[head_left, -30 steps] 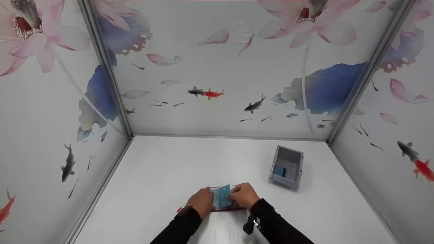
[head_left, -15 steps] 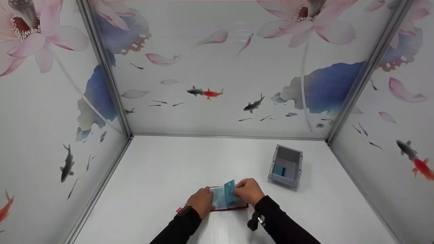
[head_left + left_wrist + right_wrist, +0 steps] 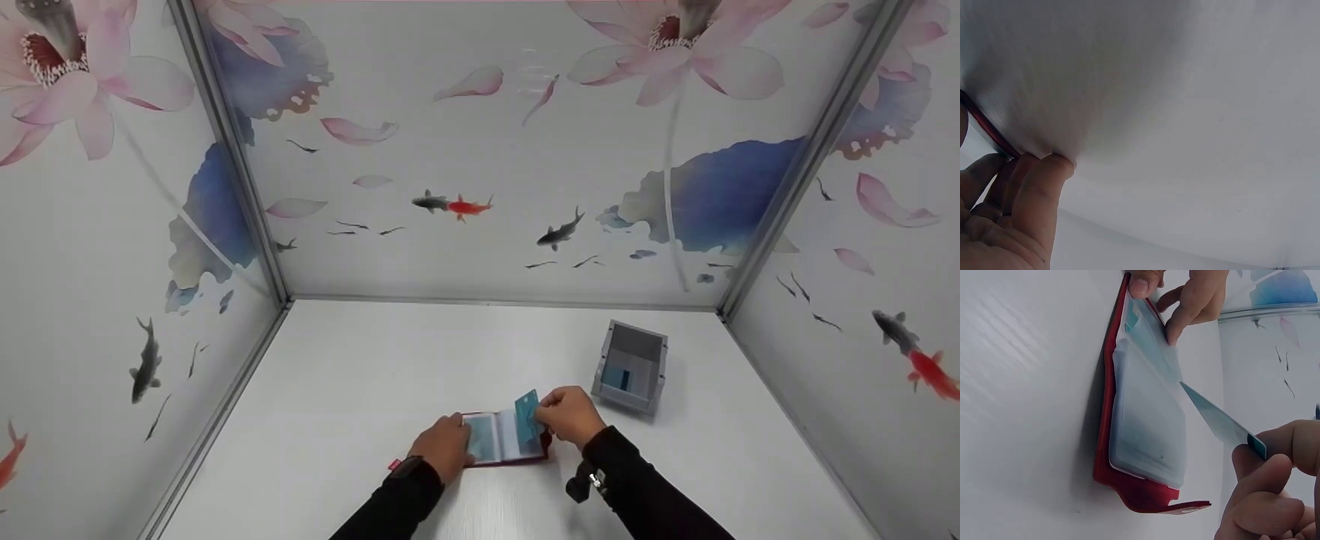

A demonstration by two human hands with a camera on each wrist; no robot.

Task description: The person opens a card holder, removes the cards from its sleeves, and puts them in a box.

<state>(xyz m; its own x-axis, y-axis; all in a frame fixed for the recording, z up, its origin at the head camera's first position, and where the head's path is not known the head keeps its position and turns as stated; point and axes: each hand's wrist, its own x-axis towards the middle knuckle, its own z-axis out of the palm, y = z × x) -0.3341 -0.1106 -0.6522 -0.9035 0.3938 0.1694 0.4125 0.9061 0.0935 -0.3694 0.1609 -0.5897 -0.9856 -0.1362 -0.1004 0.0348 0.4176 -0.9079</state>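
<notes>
A red card holder (image 3: 508, 436) with clear plastic sleeves lies spread open on the white table. My left hand (image 3: 442, 448) holds its left side; in the right wrist view the thumb presses one edge and the fingers reach the opposite one. A teal card shows inside the sleeve beneath that hand. Between thumb and fingers, my right hand (image 3: 574, 416) pinches a teal card (image 3: 1221, 422), tilted up over the holder's right half. That card appears clear of the sleeves in the right wrist view. The holder's red strap flap (image 3: 1185, 507) sticks out at its end.
To the right and farther back stands a grey plastic box (image 3: 627, 403) with a teal card (image 3: 616, 376) inside. Panels printed with flowers and fish (image 3: 559, 229) wall the table on the left, back and right.
My right hand has moved right and slightly away from me, drawing the teal card off the sleeves and exposing the right page. The left hand has kept its place on the holder.
</notes>
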